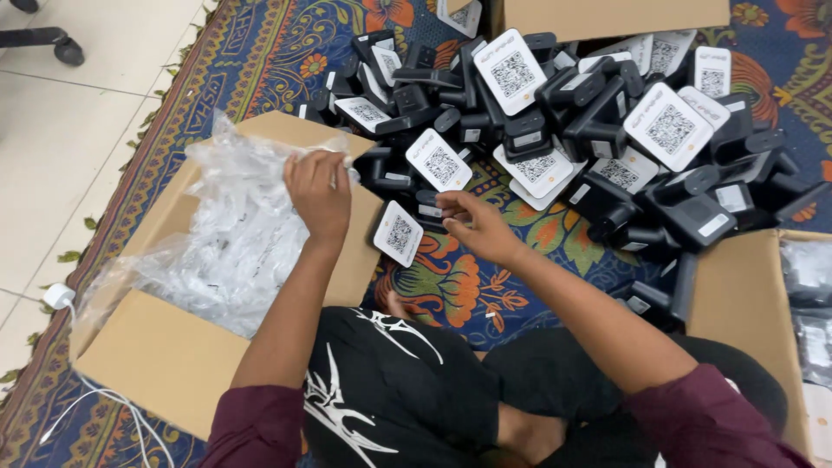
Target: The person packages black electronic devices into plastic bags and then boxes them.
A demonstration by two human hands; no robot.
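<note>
My left hand (318,192) reaches into a cardboard box (165,355) on my left and pinches a clear plastic bag (230,234) from the heap of bags filling it. My right hand (477,227) stretches forward over the carpet with fingers apart, holding nothing. Its fingertips are close to a black device with a white square code card (398,233). Beyond both hands lies a big pile of the same black devices with white cards (589,121).
A patterned carpet (451,286) covers the floor. A second cardboard box (745,303) stands at the right, a third (607,16) at the top. A white charger and cable (59,296) lie at the left by the tiled floor (61,130).
</note>
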